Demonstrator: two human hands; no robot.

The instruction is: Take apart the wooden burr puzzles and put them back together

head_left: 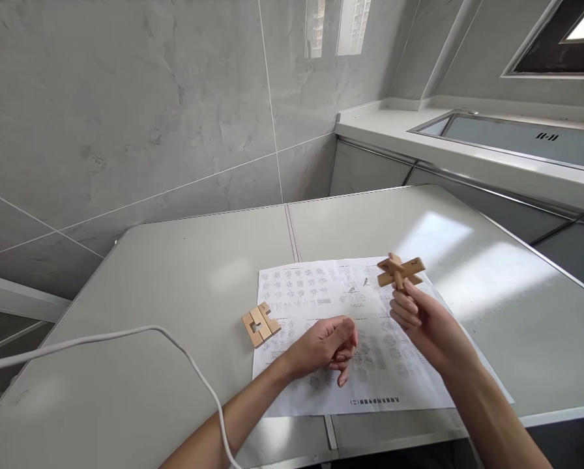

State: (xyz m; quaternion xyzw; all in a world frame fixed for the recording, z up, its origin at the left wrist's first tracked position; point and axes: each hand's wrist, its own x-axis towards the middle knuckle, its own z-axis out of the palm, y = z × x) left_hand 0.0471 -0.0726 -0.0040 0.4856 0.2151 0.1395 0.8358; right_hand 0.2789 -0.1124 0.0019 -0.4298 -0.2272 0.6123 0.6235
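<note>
Raised above the sheet's right side, my right hand (416,316) pinches some crossed wooden burr puzzle pieces (402,269) by one end, between thumb and fingers. These pieces interlock in a star-like cross, and a dark mark shows on one of them. My left hand (331,345) is loosely curled over the middle of the paper, with nothing visible in it. To its left, notched wooden puzzle pieces (257,329) lie side by side on the table at the paper's left edge. Under both hands spreads a printed sheet (316,400) covered with small diagrams.
A white cable (140,329) runs over the table (140,391) from the left and crosses my left forearm. Behind the table stands a grey tiled wall (126,98). At right is a white counter (380,127) with a glass-topped panel (517,140).
</note>
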